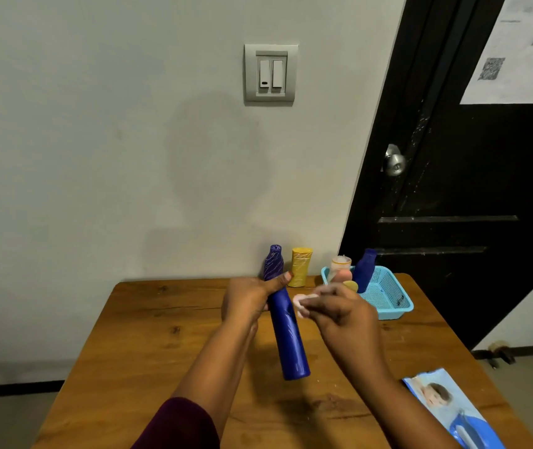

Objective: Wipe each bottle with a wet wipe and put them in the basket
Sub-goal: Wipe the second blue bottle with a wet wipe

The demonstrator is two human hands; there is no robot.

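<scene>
Above bench [161,319]: left hand [245,303] grips blue bottle [291,338] near cap, base hanging free; right hand [346,315] pinches wipe [302,303]. Risk: wet plastic slips, bottle drops, knocks yellow bottle [301,267].

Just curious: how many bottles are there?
4: tall bottle in the left hand, yellow bottle by the wall, blue bottle and pale bottle in the basket. More may be hidden.

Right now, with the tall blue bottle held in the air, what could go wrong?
The left hand grips the tall blue bottle high up, tilted above the table; once wet, it may slip. The turquoise basket sits near the table's right edge and holds a small blue bottle and a pale bottle; the tall one might topple them. The wet wipes pack by the right forearm could be knocked off.
</scene>
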